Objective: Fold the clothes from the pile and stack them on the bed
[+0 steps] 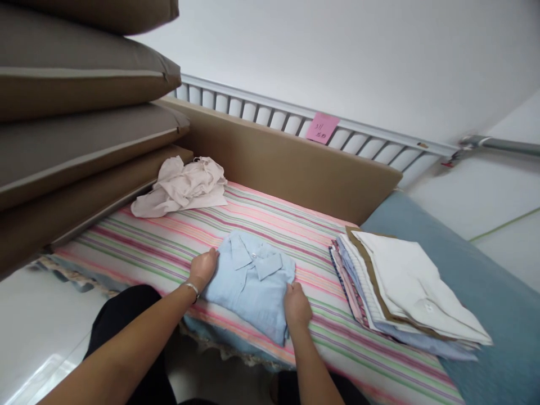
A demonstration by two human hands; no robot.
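Observation:
A light blue shirt [253, 287], folded into a rectangle with its collar at the far edge, lies on a striped cloth [169, 239]. On its left edge, my left hand [205, 267] is closed with the fabric pinched in the fingers; a bracelet circles that wrist. My right hand [297, 306] grips the opposite edge, its fingertips partly hidden. To the right sits a stack of folded clothes [409, 287], a white garment on top. A crumpled pale pink garment [183, 185] lies at the far left of the cloth.
Thick brown and grey cushions [84, 95] are piled high at the left. A brown board [270, 154] stands along the back before a white radiator [261, 115] bearing a pink note [322, 127]. A blue surface [498, 315] extends at the right.

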